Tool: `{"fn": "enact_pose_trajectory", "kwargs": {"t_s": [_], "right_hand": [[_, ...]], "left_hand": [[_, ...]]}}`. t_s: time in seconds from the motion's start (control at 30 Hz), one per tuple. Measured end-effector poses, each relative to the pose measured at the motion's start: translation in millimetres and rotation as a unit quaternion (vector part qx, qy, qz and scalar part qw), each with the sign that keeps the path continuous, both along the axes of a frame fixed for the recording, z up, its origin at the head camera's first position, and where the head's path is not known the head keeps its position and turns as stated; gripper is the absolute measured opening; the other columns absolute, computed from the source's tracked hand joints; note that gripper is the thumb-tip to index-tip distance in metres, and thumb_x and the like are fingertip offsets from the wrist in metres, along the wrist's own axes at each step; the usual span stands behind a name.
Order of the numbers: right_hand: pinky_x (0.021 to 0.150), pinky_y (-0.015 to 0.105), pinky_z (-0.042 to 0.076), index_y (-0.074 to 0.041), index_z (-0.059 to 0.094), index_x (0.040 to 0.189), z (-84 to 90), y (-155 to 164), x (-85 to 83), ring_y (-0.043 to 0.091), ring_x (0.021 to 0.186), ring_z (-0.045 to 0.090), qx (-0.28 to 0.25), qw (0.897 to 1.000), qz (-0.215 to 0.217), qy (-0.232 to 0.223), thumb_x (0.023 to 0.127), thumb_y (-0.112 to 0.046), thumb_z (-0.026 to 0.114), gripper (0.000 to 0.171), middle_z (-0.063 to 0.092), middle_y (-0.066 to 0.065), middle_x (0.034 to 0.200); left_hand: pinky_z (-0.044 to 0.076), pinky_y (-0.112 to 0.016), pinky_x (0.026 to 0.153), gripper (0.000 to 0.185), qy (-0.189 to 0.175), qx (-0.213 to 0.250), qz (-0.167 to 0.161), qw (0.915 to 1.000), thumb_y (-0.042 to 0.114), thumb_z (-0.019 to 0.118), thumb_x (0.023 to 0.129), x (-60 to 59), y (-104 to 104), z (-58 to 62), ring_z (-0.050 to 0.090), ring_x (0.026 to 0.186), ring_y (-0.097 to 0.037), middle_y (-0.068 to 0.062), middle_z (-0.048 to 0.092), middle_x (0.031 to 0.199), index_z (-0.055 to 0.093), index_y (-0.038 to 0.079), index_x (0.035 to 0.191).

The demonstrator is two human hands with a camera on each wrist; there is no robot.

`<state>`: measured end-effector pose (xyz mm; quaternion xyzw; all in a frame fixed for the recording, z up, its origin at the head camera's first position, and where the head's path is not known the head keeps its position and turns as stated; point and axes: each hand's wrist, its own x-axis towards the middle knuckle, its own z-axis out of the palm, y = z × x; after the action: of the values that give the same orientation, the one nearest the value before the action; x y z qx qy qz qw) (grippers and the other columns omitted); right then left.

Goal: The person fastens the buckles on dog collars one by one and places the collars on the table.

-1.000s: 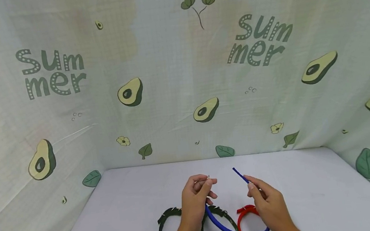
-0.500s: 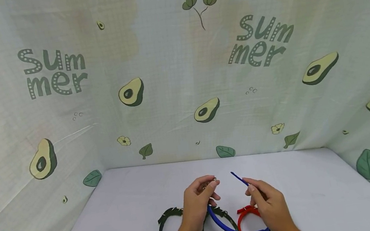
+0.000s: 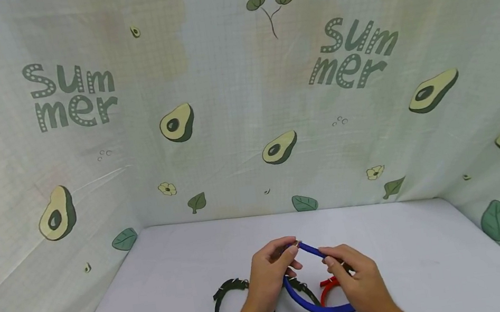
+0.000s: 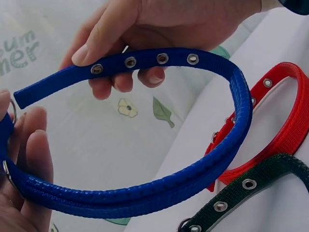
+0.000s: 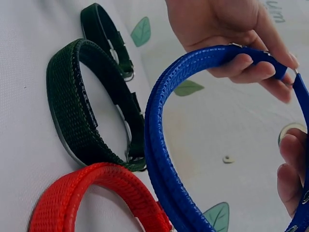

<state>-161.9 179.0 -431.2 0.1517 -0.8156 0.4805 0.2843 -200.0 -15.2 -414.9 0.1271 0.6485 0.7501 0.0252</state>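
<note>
Blue collar (image 3: pixel 316 304) held looped above tabletop (image 3: pixel 175 273). Left hand (image 3: pixel 267 276) pinched buckle end; right hand (image 3: pixel 359 282) fingers pinched eyelet tip. Likely light, flexible; best gripped at ends.

From the head view, I note the red collar (image 3: pixel 330 287) is cut off at the bottom edge near 6 o'clock, and the right hand (image 3: pixel 359 284) covers part of it. The two dark green collars (image 3: pixel 225 294) run partly behind the left hand (image 3: pixel 267 276) and its forearm. The blue collar (image 3: pixel 316 307) meets the left fingers (image 3: pixel 288 254) at 12 o'clock; its buckle there is too small for me to read. In the left wrist view, that end leaves the frame at 9 o'clock.
</note>
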Motion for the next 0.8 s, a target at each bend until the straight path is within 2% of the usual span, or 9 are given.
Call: {"fn": "enact_pose_trajectory", "kwargs": {"t_s": [0.17,0.4,0.63,0.8], "right_hand": [[0.057,0.027,0.054,-0.024,0.073,0.11,2.5,-3,2.6,0.01,0.072,0.06,-0.004,1.0,0.015,-0.004,0.095,0.0,0.066,0.03,0.066,-0.009,0.091],[0.056,0.027,0.053,-0.021,0.073,0.111,2.9,-3,3.9,0.012,0.07,0.061,-0.003,0.999,0.026,0.021,0.095,0.001,0.066,0.029,0.065,-0.009,0.091],[0.054,0.026,0.052,-0.023,0.072,0.109,3.0,-4,4.5,0.009,0.069,0.06,-0.002,1.0,0.018,0.009,0.094,0.0,0.067,0.028,0.065,-0.011,0.089],[0.054,0.026,0.053,-0.022,0.071,0.105,5.0,-7,5.3,0.013,0.065,0.062,-0.013,1.0,0.012,-0.006,0.093,-0.002,0.069,0.024,0.066,-0.01,0.086]], "left_hand": [[0.057,-0.028,0.066,0.028,-0.004,-0.006,-0.02,0.9998,0.026,0.071,0.095,0.5,-3,2.7,0.07,0.078,-0.021,-0.007,0.073,0.108,0.072,0.009,0.118],[0.057,-0.028,0.068,0.029,0.005,-0.011,-0.054,0.9985,0.024,0.072,0.095,1.6,-2,3.1,0.07,0.081,-0.023,-0.009,0.073,0.106,0.069,0.007,0.118],[0.057,-0.027,0.067,0.032,0.0,-0.007,-0.059,0.9983,0.023,0.074,0.093,2.8,2,0.7,0.07,0.08,-0.022,-0.01,0.074,0.1,0.066,0.004,0.118],[0.056,-0.026,0.066,0.032,-0.014,0.0,-0.063,0.9979,0.023,0.075,0.092,5.6,7,-0.3,0.069,0.082,-0.021,-0.01,0.071,0.097,0.066,0.002,0.114]]}}
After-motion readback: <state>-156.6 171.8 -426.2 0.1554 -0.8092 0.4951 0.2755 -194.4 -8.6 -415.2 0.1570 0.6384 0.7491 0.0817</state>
